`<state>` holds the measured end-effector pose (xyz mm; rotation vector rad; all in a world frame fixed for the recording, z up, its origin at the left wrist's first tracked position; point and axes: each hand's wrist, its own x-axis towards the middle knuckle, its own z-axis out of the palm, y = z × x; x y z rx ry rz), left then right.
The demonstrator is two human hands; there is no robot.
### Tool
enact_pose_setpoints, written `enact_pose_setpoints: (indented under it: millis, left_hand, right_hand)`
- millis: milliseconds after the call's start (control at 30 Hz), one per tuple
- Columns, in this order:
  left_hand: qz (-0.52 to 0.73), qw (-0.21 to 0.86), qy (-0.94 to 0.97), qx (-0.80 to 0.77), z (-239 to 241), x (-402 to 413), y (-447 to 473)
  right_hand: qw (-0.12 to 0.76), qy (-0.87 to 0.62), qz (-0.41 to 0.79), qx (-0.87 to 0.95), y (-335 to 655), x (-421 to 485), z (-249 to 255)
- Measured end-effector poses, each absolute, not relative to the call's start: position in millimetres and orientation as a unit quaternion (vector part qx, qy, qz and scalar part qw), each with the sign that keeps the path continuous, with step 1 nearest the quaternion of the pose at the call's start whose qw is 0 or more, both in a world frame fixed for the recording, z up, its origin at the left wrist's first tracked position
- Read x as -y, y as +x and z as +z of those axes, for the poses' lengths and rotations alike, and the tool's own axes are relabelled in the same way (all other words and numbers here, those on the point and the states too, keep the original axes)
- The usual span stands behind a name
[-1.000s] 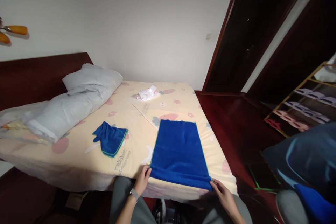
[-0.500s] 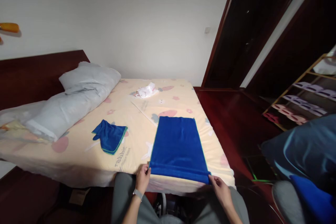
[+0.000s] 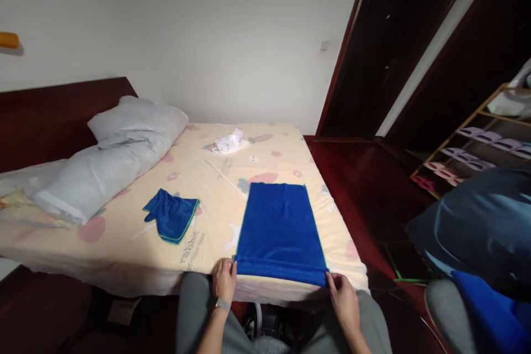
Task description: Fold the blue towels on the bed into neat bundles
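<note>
A blue towel [image 3: 277, 227] lies spread flat on the bed [image 3: 215, 188] near its front edge, its near end turned up into a narrow fold. My left hand [image 3: 224, 280] pinches the fold's left corner. My right hand [image 3: 342, 297] pinches its right corner. Both hands rest at the mattress edge above my grey trousers. A second, smaller blue cloth [image 3: 171, 214] lies crumpled on the sheet to the left, apart from both hands.
A grey pillow and bedding [image 3: 103, 155] lie along the headboard at the left. A white crumpled bag [image 3: 229, 142] sits at the bed's far end. A dark blue cushion [image 3: 477, 227] is at the right. A shoe rack [image 3: 477, 155] stands beyond it, on dark wooden floor.
The towel's near edge has been rolled up slightly further onto the bed. Both hands have moved a little inward and up with it. The view has tilted slightly.
</note>
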<state>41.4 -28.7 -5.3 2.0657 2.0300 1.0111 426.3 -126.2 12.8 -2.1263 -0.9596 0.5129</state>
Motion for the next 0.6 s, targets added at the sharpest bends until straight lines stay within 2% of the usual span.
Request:
enact_pose_setpoints:
  millis: [133,233,333,433,500,600]
  left_hand:
    - [0.359,0.039,0.691,-0.626,-3,31,36]
    - [0.316,0.06,0.753,-0.574,6,33,30]
    - [0.243,0.1,0.826,-0.5,18,34,23]
    - [0.214,0.136,0.844,-0.472,25,32,17]
    - [0.227,0.155,0.835,-0.477,25,28,15]
    - [0.272,0.183,0.806,-0.492,20,20,13]
  right_hand:
    - [0.396,-0.826,0.215,0.338,427,130,9]
    - [0.406,-0.817,0.174,0.371,430,137,6]
    - [0.37,-0.76,0.118,0.522,435,143,3]
    - [0.306,-0.695,0.135,0.637,441,143,0]
    - [0.288,-0.686,0.148,0.652,447,139,-1]
    - [0.305,-0.685,0.167,0.64,454,129,-1]
